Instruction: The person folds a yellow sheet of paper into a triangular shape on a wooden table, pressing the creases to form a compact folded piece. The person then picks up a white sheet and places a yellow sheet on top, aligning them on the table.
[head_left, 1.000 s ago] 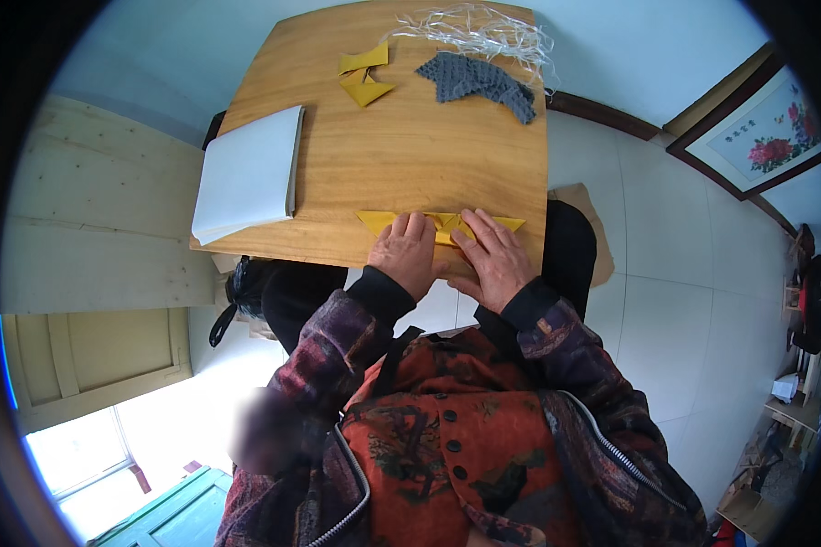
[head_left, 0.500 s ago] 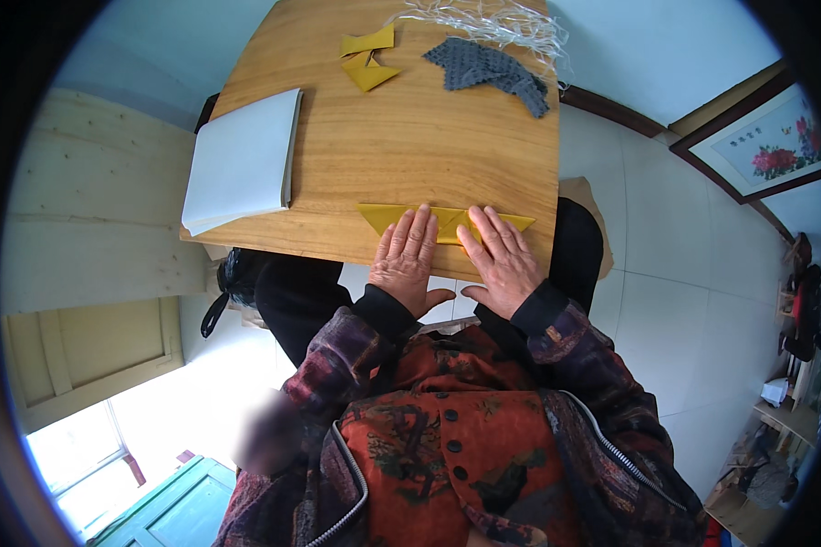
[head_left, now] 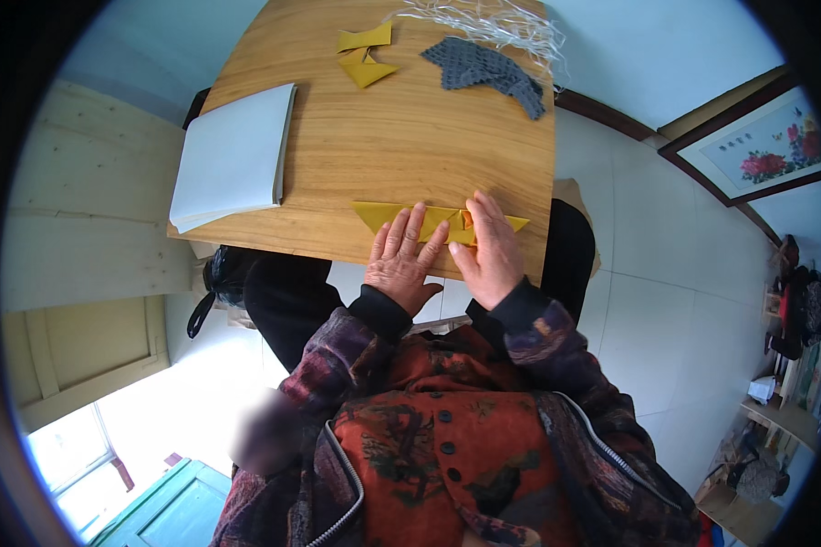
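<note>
Right grip has tilted, half-spread, touching yellow paper.

A wooden table spreads beneath and beyond the left hand; right of the right hand lie pale floor tiles and a framed flower picture; bright window light glows behind-left.

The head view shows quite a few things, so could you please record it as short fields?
Left hand: spread over the folded yellow paper
Right hand: touching the same paper, nearer its right end
Surface: wooden table
Table's left side: white paper stack
Far part: more yellow folded paper, grey textured cloth, white strands
</note>
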The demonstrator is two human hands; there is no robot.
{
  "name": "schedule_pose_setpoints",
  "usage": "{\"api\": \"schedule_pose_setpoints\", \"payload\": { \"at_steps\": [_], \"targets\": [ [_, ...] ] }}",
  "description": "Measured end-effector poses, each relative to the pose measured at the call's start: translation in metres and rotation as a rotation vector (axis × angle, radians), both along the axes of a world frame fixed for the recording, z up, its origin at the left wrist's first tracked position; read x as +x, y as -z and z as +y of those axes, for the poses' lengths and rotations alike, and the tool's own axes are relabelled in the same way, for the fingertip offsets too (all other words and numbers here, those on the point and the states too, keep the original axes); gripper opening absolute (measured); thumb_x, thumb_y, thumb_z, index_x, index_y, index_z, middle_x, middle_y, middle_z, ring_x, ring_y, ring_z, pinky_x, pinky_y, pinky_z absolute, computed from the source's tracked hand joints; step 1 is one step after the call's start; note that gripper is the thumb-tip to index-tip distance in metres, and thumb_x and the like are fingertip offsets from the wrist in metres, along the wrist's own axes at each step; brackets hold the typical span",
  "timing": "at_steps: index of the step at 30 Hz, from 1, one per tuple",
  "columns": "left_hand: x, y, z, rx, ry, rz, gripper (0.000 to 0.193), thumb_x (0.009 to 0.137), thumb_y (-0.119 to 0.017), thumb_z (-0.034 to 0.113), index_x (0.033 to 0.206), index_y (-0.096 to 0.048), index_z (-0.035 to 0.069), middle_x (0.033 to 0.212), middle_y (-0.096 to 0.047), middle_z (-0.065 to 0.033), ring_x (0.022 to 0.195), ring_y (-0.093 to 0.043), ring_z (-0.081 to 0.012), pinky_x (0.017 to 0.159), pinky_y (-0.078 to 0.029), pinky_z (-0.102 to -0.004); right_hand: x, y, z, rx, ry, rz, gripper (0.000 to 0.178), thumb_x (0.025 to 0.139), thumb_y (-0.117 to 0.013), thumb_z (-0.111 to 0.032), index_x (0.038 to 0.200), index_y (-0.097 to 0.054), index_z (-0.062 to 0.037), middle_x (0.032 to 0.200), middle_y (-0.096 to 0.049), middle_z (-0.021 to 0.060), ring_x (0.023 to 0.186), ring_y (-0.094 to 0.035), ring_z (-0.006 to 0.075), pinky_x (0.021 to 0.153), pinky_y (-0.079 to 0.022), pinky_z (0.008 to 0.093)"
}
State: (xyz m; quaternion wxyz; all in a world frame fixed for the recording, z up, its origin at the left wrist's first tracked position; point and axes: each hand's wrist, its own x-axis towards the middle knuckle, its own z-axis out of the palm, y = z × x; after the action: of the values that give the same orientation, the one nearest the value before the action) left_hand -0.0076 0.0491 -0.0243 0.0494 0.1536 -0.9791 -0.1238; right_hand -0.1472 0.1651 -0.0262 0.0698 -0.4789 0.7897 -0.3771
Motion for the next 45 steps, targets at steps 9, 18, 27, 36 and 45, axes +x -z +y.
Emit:
{"api": "schedule_pose_setpoints", "payload": {
  "at_steps": [9,18,27,36,45],
  "targets": [
    [0.000,0.000,0.000,0.042,-0.009,0.029,0.098,0.064,-0.084,0.035,0.149,-0.035,0.029,0.157,-0.022,-0.0159,0.141,-0.029,-0.0351,0.113,-0.027,-0.0508,0.010,0.003,-0.001,0.289,0.187,0.190,0.067,0.087,-0.063,-0.019,0.146,-0.033,-0.0080,0.153,-0.030,0.0155,0.143,-0.027,0.0346,0.114,-0.022,0.0534],
    [0.001,0.002,-0.001,0.062,-0.009,0.061,0.095,0.065,-0.084,0.032,0.147,-0.038,0.034,0.158,-0.023,-0.0150,0.141,-0.029,-0.0349,0.113,-0.028,-0.0508,-0.009,0.000,0.026,0.367,0.252,0.200,0.068,0.086,-0.063,-0.013,0.147,-0.032,-0.0124,0.154,-0.030,0.0119,0.144,-0.026,0.0305,0.114,-0.020,0.0557],
    [0.001,0.005,0.000,0.037,-0.001,0.050,0.092,0.067,-0.082,0.034,0.147,-0.037,0.035,0.157,-0.024,-0.0153,0.141,-0.030,-0.0354,0.112,-0.029,-0.0512,0.006,-0.010,0.018,0.142,0.065,0.284,0.051,0.091,-0.052,-0.007,0.140,-0.041,0.0011,0.149,-0.037,0.0171,0.139,-0.034,0.0346,0.114,-0.025,0.0504],
    [0.000,0.005,0.000,0.022,-0.017,0.057,0.078,0.072,-0.077,0.037,0.143,-0.044,0.031,0.159,-0.021,-0.0153,0.144,-0.025,-0.0334,0.116,-0.023,-0.0490,0.014,-0.007,0.010,0.298,-0.192,0.225,0.090,0.077,-0.076,-0.038,0.148,-0.031,-0.0054,0.157,-0.028,0.0100,0.145,-0.025,0.0286,0.116,-0.022,0.0489],
    [0.016,-0.006,-0.026,0.312,0.066,0.100,0.083,0.079,-0.071,0.042,0.148,-0.037,0.012,0.158,-0.022,-0.0190,0.145,-0.021,-0.0388,0.115,-0.023,-0.0508,0.017,-0.009,0.009,0.342,-0.193,0.263,0.108,0.065,-0.085,-0.039,0.150,-0.026,-0.0059,0.159,-0.020,0.0096,0.147,-0.020,0.0295,0.115,-0.022,0.0496]
  ]
}}
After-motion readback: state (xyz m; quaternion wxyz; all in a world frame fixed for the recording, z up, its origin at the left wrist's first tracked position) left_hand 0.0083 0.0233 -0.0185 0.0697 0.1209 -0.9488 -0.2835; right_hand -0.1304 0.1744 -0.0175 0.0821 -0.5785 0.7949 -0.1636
